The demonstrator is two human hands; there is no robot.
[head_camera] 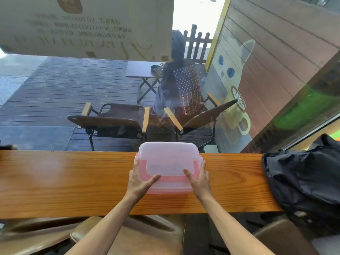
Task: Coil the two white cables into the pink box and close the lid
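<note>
Your left hand [140, 178] and right hand [199, 178] grip box [168, 186] sides on bench [73, 179], thumbs over frosted lid [167, 159] sitting between them. Contents indistinct through lid. Black bag [303, 177] well right of right hand.

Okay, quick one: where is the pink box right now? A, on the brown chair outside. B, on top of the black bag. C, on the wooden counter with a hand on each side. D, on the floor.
C: the pink box sits on the wooden counter, with the left hand and right hand gripping its sides.
</note>
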